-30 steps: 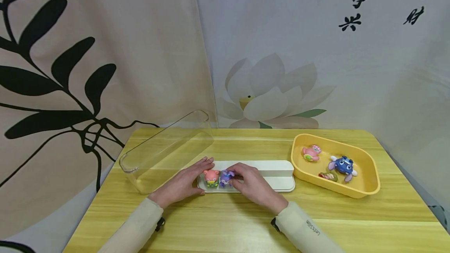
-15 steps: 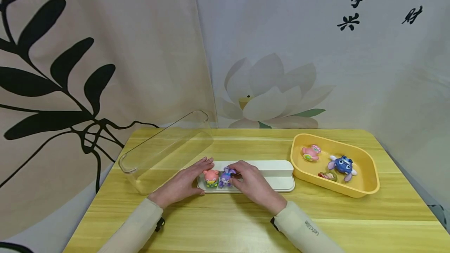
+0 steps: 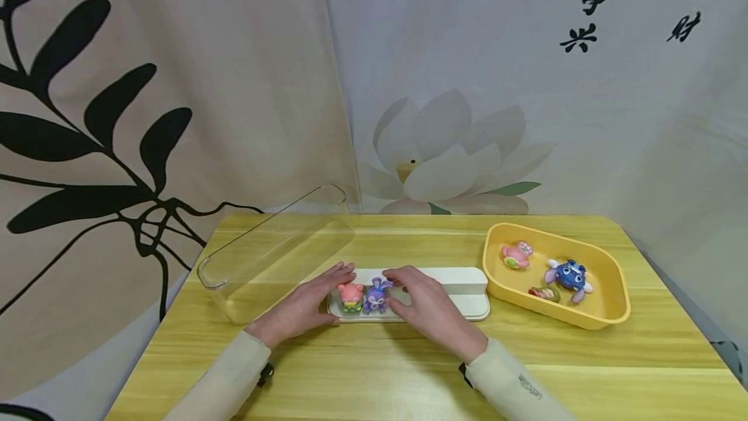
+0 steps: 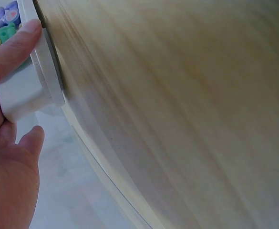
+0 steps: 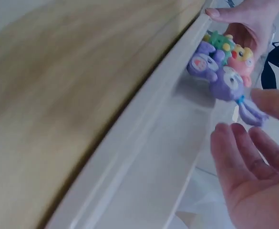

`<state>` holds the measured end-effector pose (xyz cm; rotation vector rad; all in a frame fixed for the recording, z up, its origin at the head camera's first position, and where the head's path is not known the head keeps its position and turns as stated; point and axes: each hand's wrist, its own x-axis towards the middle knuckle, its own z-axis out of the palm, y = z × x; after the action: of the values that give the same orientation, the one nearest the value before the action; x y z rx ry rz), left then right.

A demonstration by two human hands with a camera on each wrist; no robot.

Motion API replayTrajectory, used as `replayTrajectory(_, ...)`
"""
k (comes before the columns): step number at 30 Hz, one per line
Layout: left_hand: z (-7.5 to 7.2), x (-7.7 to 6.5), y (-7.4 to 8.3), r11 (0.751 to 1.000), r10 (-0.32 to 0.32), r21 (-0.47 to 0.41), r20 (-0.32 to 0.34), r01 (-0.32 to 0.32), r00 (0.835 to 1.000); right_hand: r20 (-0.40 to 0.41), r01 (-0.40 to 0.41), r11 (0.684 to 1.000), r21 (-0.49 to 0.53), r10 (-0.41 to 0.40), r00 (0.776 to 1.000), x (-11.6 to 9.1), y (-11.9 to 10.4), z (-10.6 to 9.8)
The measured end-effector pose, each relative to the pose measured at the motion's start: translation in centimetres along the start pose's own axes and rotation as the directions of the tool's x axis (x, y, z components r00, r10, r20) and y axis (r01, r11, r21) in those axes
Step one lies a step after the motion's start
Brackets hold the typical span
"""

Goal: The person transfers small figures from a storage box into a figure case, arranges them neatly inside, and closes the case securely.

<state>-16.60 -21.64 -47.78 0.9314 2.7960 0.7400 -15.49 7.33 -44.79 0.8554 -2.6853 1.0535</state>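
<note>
A white stepped display base (image 3: pixel 467 304) lies in the middle of the table. On its lower step at the left stand a pink pig-like figurine (image 3: pixel 351 297) in green and yellow, and a purple rabbit figurine (image 3: pixel 376 295) with long ears. My left hand (image 3: pixel 304 304) holds the base's left end, thumb at the front edge and fingers toward the back. Just right of the rabbit is my right hand (image 3: pixel 432 307). Its fingers are loosely bent, and the right wrist view shows a gap between the fingertips (image 5: pixel 222 128) and the rabbit (image 5: pixel 226 83).
A yellow tray (image 3: pixel 613 314) at the right holds a pink figurine (image 3: pixel 517 255), a blue long-eared figurine (image 3: pixel 569 276) and a small brownish one (image 3: pixel 546 293). A clear plastic cover (image 3: pixel 274 258) lies at the back left. Behind the wooden table (image 3: pixel 350 375) hangs a printed curtain.
My right fingers have let go of the purple rabbit figurine and drawn slightly right, leaving it standing on the base. The left hand has stayed in place.
</note>
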Motion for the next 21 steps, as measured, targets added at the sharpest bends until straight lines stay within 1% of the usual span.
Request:
replayTrajectory(5,0.1,0.0,0.0,1.0,-0.015,0.006,0.005,0.015,1.0,-0.054,0.011,0.998,-0.06,-0.014,0.998,-0.7,0.2,-1.7)
replayTrajectory(11,0.1,-0.1,0.0,1.0,-0.004,0.004,-0.003,0.004,1.0,-0.109,0.035,0.994,-0.106,-0.046,0.993,-1.8,1.2,-4.4)
replayTrajectory(21,0.1,0.0,0.1,1.0,-0.006,0.006,-0.002,0.006,1.0,-0.121,-0.027,0.987,-0.157,0.008,0.993,-3.9,3.2,-8.6)
